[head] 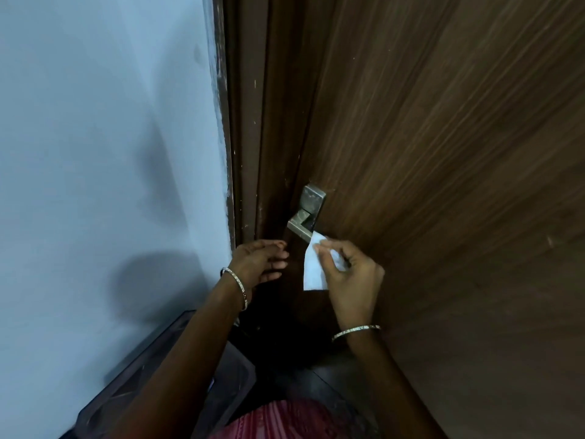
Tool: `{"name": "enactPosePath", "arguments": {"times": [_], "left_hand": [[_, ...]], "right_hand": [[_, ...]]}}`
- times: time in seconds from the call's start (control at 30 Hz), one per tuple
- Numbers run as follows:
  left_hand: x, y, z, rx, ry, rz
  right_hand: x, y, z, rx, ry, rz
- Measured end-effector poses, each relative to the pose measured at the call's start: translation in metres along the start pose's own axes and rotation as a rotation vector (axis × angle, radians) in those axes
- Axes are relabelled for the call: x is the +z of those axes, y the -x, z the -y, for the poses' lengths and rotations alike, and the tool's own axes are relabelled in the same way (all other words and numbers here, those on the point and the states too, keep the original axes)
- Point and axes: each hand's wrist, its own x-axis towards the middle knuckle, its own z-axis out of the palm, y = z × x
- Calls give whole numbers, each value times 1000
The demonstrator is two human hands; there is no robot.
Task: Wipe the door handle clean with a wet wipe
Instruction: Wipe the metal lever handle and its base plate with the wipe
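A dull metal lever door handle [305,218] with a square backplate sits on the brown wooden door [443,153], close to the door's edge. My right hand [351,274] pinches a white wet wipe [311,264] just below and right of the lever. The wipe's top corner touches the lever's near end and the rest hangs down. My left hand [261,261] hovers left of the handle by the door's edge, fingers loosely curled, holding nothing. Both wrists wear thin bangles.
A pale blue wall [110,153] fills the left side, meeting the dark brown door frame [247,137]. A dark piece of furniture [133,375] stands low at the left against the wall. Dark floor lies below my arms.
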Motion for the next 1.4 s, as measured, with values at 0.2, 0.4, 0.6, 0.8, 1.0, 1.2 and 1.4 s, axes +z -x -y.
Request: {"name": "enactPosePath", "arguments": {"times": [0.2, 0.4, 0.6, 0.8, 1.0, 1.2, 1.4], "left_hand": [[-3, -14, -3, -25, 2, 19], [0, -16, 0, -31, 5, 70], [-1, -15, 2, -31, 22, 94], [3, -8, 1, -26, 27, 90], [-3, -5, 3, -22, 8, 104], [-3, -1, 2, -24, 10, 121], [3, 7, 2, -25, 43, 81]], "right_hand": [[34, -25, 20, 30, 93, 113], [8, -13, -1, -194, 140, 59], [-3, -1, -11, -322, 216, 8], [35, -18, 32, -425, 371, 0], [6, -6, -3, -388, 329, 55], [-1, -3, 0, -302, 305, 50], [37, -20, 38, -244, 381, 102]]}}
